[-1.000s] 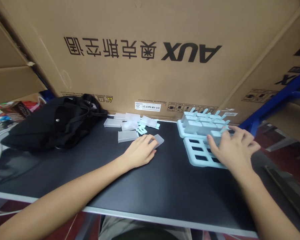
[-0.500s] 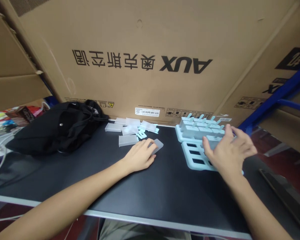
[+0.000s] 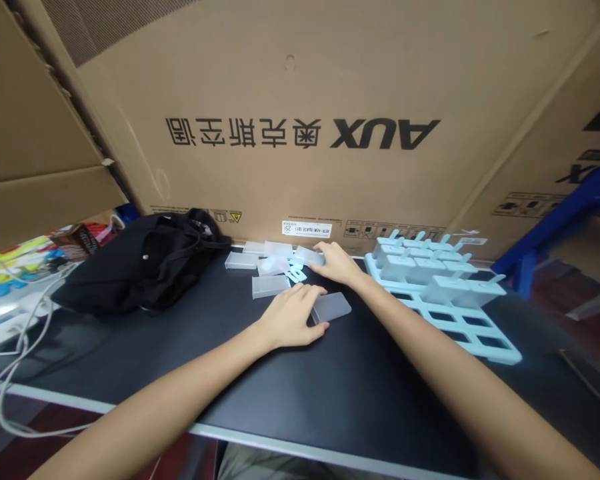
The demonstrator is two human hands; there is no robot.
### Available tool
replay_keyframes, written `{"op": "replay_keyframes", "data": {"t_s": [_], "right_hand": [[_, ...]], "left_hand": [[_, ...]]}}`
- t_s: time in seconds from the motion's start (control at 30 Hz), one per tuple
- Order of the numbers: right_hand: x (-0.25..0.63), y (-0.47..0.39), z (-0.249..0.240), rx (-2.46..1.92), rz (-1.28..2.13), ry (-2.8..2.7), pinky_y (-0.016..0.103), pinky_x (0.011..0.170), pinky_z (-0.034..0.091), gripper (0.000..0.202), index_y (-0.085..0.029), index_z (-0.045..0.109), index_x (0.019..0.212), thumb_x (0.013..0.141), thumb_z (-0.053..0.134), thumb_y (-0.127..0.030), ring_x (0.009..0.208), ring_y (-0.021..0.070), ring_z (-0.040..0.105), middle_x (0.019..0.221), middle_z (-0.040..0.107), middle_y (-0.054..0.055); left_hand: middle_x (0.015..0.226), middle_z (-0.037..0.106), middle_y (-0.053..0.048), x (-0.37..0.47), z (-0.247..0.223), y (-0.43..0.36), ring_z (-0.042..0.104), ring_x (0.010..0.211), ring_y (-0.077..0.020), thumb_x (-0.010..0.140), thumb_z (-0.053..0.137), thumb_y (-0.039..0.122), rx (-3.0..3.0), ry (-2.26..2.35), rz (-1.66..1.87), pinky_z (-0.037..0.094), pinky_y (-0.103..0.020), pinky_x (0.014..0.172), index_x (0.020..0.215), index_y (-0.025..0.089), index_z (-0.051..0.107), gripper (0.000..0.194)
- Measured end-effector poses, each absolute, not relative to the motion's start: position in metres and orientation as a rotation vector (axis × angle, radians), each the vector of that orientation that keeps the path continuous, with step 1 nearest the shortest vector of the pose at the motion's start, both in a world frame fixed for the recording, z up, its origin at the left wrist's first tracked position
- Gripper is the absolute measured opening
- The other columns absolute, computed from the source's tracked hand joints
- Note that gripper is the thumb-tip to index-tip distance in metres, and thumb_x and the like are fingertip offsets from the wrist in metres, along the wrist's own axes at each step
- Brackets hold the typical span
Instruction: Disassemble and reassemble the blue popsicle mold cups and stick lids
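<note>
1. While the L hand (image 3: 296,313) has stayed at mid-surface, the R hand (image 3: 339,265) has left the light-blue mold frame (image 3: 503,355) & crossed to the loose pile; so neither hand is at the frame now.
2. Where the R hand was a moment ago, a filled spot now shows clearly: two capped popsicle molds (image 3: 443,291) side by side, ahead of the frame's bare front slots. More capped molds stand upright behind, stick handles up.
3. R hand: partly curled, thumb & fingertips around the R end of a loose translucent mold (image 3: 307,256) at the pile's R edge. Touching, it seems; can't tell if the grip is firm.
4. L hand: fingers bent, thumb & index pinching the near end of another translucent mold (image 3: 334,307), lying flat-ish on the black surface (image 3: 360,380), btwn pile & frame.
5. Rest of pile: other clear molds (image 3: 270,287) + light-blue pieces (image 3: 296,272), just beyond the L hand.
6. Black bag (image 3: 145,267) sits L of the pile; big AUX carton (image 3: 300,180) stands behind.
</note>
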State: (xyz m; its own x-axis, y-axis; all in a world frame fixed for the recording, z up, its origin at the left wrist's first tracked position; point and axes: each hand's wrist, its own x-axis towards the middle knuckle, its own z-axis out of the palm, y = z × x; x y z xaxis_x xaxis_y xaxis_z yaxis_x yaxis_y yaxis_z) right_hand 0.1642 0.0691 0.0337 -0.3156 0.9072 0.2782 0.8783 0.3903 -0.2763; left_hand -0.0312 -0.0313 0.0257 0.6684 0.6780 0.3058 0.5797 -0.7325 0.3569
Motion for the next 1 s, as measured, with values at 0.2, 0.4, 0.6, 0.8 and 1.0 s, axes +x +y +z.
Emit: {"op": "replay_keyframes", "data": {"t_s": [0.2, 0.4, 0.6, 0.8, 1.0], "right_hand": [[0.176, 0.059, 0.058, -1.568, 0.067, -2.134, 0.035, 0.088, 0.045, 0.030, -0.017, 0.061, 0.104, 0.086, 0.056, -0.040, 0.099, 0.0241, 0.059, 0.105, 0.066, 0.012], [0.205, 0.057, 0.089, -1.654, -0.063, -1.936, 0.031, 0.074, 0.040, 0.033, -0.019, 0.059, 0.084, 0.088, 0.052, -0.051, 0.079, 0.0212, 0.058, 0.086, 0.066, 0.009], [0.196, 0.070, 0.083, -1.586, -0.033, -2.216, 0.030, 0.072, 0.037, 0.025, -0.017, 0.061, 0.085, 0.087, 0.057, -0.041, 0.076, 0.0197, 0.058, 0.085, 0.068, 0.008], [0.181, 0.087, 0.077, -1.543, 0.009, -2.361, 0.031, 0.071, 0.036, 0.024, -0.017, 0.060, 0.080, 0.085, 0.060, -0.040, 0.075, 0.0212, 0.058, 0.082, 0.067, 0.009], [0.187, 0.091, 0.064, -1.577, 0.083, -2.381, 0.031, 0.068, 0.039, 0.024, -0.018, 0.059, 0.093, 0.084, 0.062, -0.040, 0.076, 0.0224, 0.061, 0.084, 0.067, 0.008]], "left_hand": [[0.122, 0.061, -0.008, -0.031, 0.025, -0.030, 0.061, 0.109, -0.0251, 0.079, 0.072, 0.038, 2.359, 0.888, 0.953, 0.052, -0.041, 0.095, 0.129, 0.023, 0.047, 0.058], [0.112, 0.059, -0.008, -0.031, 0.028, -0.029, 0.057, 0.105, -0.0229, 0.078, 0.075, 0.035, 2.360, 0.684, 1.098, 0.051, -0.038, 0.095, 0.116, 0.021, 0.053, 0.046], [0.113, 0.056, -0.010, -0.033, 0.029, -0.031, 0.055, 0.106, -0.0257, 0.078, 0.074, 0.041, 2.587, 0.580, 1.008, 0.050, -0.041, 0.093, 0.120, 0.020, 0.052, 0.052], [0.117, 0.055, -0.010, -0.033, 0.031, -0.033, 0.052, 0.103, -0.0249, 0.081, 0.067, 0.032, 2.836, 0.479, 0.799, 0.048, -0.039, 0.091, 0.125, 0.019, 0.054, 0.048], [0.123, 0.055, -0.010, -0.035, 0.035, -0.033, 0.050, 0.107, -0.0254, 0.081, 0.061, 0.025, 2.867, 0.499, 0.660, 0.046, -0.038, 0.091, 0.128, 0.020, 0.053, 0.048]]}}
